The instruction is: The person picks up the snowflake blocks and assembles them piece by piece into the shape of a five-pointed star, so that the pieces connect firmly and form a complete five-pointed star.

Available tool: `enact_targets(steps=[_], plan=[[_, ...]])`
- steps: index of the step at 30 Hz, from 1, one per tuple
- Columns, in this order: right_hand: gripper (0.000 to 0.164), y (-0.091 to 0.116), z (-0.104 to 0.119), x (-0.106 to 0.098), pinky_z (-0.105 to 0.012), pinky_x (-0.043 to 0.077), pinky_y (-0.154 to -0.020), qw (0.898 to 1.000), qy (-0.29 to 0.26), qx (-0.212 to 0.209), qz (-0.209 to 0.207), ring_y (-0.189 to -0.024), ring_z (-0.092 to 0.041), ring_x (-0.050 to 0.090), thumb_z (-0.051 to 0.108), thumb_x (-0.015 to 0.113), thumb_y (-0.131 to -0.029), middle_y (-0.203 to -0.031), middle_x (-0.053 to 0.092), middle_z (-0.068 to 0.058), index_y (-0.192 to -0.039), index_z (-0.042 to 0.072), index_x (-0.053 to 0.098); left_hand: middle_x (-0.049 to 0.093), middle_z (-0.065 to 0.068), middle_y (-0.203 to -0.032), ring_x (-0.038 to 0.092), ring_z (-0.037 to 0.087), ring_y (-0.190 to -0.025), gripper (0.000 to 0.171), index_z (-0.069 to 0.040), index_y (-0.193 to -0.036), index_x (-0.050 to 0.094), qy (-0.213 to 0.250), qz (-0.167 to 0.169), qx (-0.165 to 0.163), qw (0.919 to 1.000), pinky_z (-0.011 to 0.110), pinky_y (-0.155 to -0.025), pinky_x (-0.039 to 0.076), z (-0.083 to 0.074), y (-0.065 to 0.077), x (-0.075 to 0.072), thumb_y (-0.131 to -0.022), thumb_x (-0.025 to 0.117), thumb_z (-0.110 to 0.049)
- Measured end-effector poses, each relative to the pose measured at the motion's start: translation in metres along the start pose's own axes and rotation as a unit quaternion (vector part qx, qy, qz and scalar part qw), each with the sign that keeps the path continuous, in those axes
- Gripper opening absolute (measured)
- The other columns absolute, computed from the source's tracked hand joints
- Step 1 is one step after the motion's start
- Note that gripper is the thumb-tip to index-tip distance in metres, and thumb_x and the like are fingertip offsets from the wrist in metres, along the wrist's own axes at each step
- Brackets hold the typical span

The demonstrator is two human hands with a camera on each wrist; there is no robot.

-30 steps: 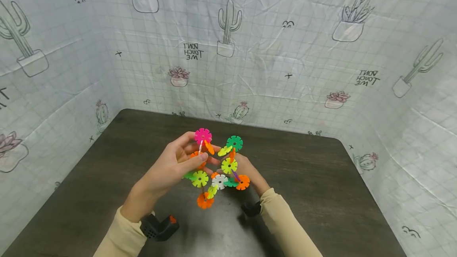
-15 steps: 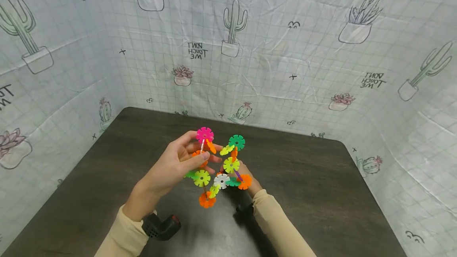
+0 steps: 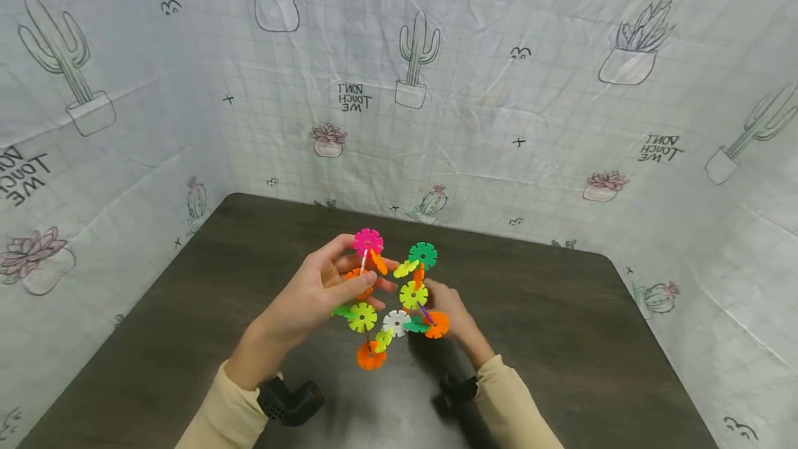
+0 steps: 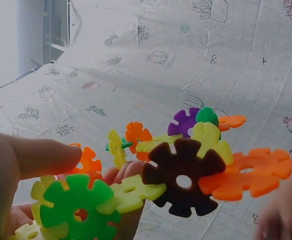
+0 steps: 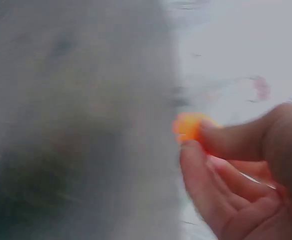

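Note:
In the head view my left hand (image 3: 305, 307) holds a looped chain of interlocking notched plastic discs above the table. Its thumb presses on an orange disc; a pink disc (image 3: 368, 242) tops the left side and a dark green disc (image 3: 423, 256) the right. A white disc (image 3: 396, 323) sits low in the middle. The left wrist view shows a bright green disc (image 4: 60, 205) and a near-black disc (image 4: 158, 167) of the chain. Just right of the chain is my right hand (image 3: 454, 314), its fingertips partly hidden. In the right wrist view it pinches an orange notched disc (image 5: 190, 125) between thumb and finger.
The dark wooden table (image 3: 561, 338) lies under both hands. A pale cactus-print cloth (image 3: 474, 102) hangs around its back and sides. Black wrist devices, such as the left one (image 3: 289, 404), jut out below each hand. The right wrist view is largely blurred.
My right hand went further behind the disc chain, then came back out to the right and nearer. The left hand keeps its hold on the chain. The head view has shifted slightly.

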State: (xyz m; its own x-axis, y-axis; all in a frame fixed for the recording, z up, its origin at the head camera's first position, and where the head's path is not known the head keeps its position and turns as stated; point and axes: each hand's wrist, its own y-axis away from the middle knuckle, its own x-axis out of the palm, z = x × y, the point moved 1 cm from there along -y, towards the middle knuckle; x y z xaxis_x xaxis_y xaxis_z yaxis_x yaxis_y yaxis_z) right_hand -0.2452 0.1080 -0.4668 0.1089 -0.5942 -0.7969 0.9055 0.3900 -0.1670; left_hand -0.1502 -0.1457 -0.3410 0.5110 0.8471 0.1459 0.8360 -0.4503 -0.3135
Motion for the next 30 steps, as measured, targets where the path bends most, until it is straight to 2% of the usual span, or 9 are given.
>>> enact_targets(steps=[3, 5, 9, 11, 13, 17, 20, 24, 30], plan=[[0.021, 0.016, 0.021, -0.04, -0.034, 0.061, -0.069, 0.985, -0.136, 0.054, -0.093, -0.074, -0.02, 0.072, 0.006, 0.074, -0.092, -0.089, 0.072, -0.012, -0.112, 0.004, 0.067, 0.066, 0.019, -0.126, 0.073, 0.028, -0.101, 0.035, 0.0, -0.131, 0.046, -0.003, -0.001, 0.009, 1.0, 0.043, -0.082, 0.062, 0.0, -0.002, 0.003, -0.1, 0.062, -0.005], [0.02, 0.027, 0.04, -0.065, -0.037, 0.063, -0.073, 0.957, -0.24, 0.033, -0.158, -0.079, -0.022, 0.074, 0.007, 0.07, -0.096, -0.095, 0.074, -0.014, -0.114, 0.0, 0.066, 0.066, 0.02, -0.125, 0.073, 0.029, -0.1, 0.034, 0.001, -0.13, 0.047, -0.004, 0.002, 0.015, 0.9999, 0.044, -0.081, 0.063, -0.001, -0.003, 0.005, -0.099, 0.062, -0.004], [0.011, 0.051, 0.081, -0.098, -0.033, 0.061, -0.08, 0.883, -0.392, -0.044, -0.253, -0.082, -0.02, 0.073, 0.005, 0.066, -0.098, -0.092, 0.076, -0.007, -0.107, -0.002, 0.065, 0.066, 0.021, -0.125, 0.073, 0.032, -0.1, 0.034, 0.003, -0.128, 0.046, -0.005, 0.014, 0.024, 0.9996, 0.045, -0.081, 0.062, 0.0, -0.005, 0.009, -0.099, 0.062, -0.004], [0.006, 0.06, 0.101, -0.104, -0.029, 0.058, -0.085, 0.866, -0.423, -0.079, -0.254, -0.09, -0.018, 0.07, 0.002, 0.062, -0.099, -0.098, 0.075, -0.003, -0.104, 0.002, 0.066, 0.067, 0.021, -0.125, 0.073, 0.031, -0.1, 0.033, 0.003, -0.128, 0.047, -0.007, 0.014, 0.026, 0.9995, 0.044, -0.081, 0.062, 0.0, -0.006, 0.011, -0.099, 0.062, -0.004], [0.014, 0.065, 0.116, -0.105, -0.028, 0.054, -0.09, 0.868, -0.429, -0.103, -0.228, -0.101, -0.019, 0.066, -0.001, 0.057, -0.101, -0.111, 0.071, -0.003, -0.101, 0.009, 0.067, 0.067, 0.02, -0.124, 0.073, 0.03, -0.1, 0.033, 0.002, -0.128, 0.047, -0.009, 0.011, 0.023, 0.9996, 0.044, -0.081, 0.063, 0.0, -0.007, 0.013, -0.099, 0.063, -0.004], [0.022, 0.069, 0.13, -0.101, -0.029, 0.053, -0.098, 0.897, -0.4, -0.119, -0.147, -0.126, -0.027, 0.055, 0.0, 0.053, -0.103, -0.14, 0.053, -0.013, -0.099, 0.015, 0.069, 0.067, 0.019, -0.122, 0.073, 0.027, -0.099, 0.036, 0.0, -0.131, 0.047, -0.003, 0.004, 0.011, 0.9999, 0.044, -0.081, 0.063, 0.001, -0.009, 0.018, -0.099, 0.064, -0.005], [0.016, 0.067, 0.131, -0.097, -0.031, 0.053, -0.099, 0.912, -0.382, -0.111, -0.098, -0.129, -0.028, 0.055, 0.005, 0.054, -0.104, -0.143, 0.052, -0.014, -0.102, 0.01, 0.07, 0.068, 0.017, -0.118, 0.073, 0.025, -0.098, 0.038, 0.0, -0.132, 0.046, 0.002, 0.0, 0.0, 1.0, 0.045, -0.081, 0.063, 0.002, -0.01, 0.022, -0.099, 0.064, -0.005], [0.016, 0.065, 0.131, -0.093, -0.03, 0.056, -0.089, 0.918, -0.374, -0.105, -0.078, -0.105, -0.021, 0.065, 0.009, 0.055, -0.104, -0.116, 0.067, -0.005, -0.106, 0.0, 0.069, 0.068, 0.017, -0.115, 0.074, 0.025, -0.097, 0.04, -0.002, -0.134, 0.046, -0.002, -0.009, -0.011, 0.9999, 0.045, -0.08, 0.063, 0.003, -0.01, 0.025, -0.099, 0.064, -0.006], [0.013, 0.066, 0.134, -0.091, -0.026, 0.053, -0.066, 0.924, -0.342, -0.118, -0.126, -0.074, -0.017, 0.057, 0.006, 0.059, -0.102, -0.092, 0.064, -0.001, -0.102, 0.001, 0.071, 0.063, 0.022, -0.116, 0.074, 0.029, -0.09, 0.038, -0.003, -0.132, 0.054, -0.032, -0.016, -0.008, 0.9993, 0.044, -0.079, 0.063, 0.006, -0.01, 0.024, -0.097, 0.068, -0.008]])
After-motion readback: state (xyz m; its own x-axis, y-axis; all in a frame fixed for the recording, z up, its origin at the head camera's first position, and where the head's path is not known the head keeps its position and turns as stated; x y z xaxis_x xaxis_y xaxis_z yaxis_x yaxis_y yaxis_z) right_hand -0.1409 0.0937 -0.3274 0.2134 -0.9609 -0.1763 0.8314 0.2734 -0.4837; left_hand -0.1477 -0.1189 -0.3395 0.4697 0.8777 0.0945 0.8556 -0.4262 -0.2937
